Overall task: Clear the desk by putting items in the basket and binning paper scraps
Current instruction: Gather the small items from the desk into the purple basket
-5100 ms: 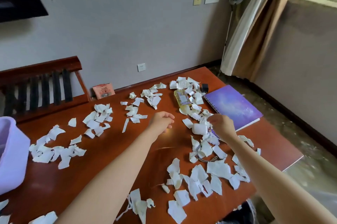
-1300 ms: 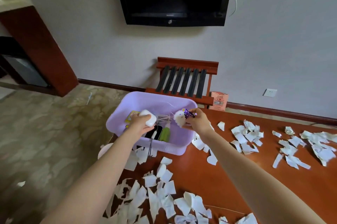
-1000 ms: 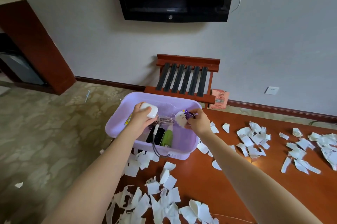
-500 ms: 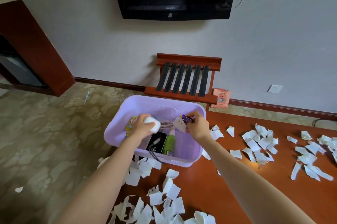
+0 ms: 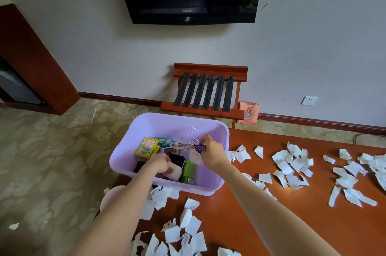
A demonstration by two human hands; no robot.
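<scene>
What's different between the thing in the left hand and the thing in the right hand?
The left hand grips a smooth, rounded case; the right hand pinches a fluffy charm by its purple dotted top. The case sits low in the basket; the charm dangles higher, below the hand. The case looks plain and solid; the charm looks soft. Both are small, pale and inside the basket.
</scene>
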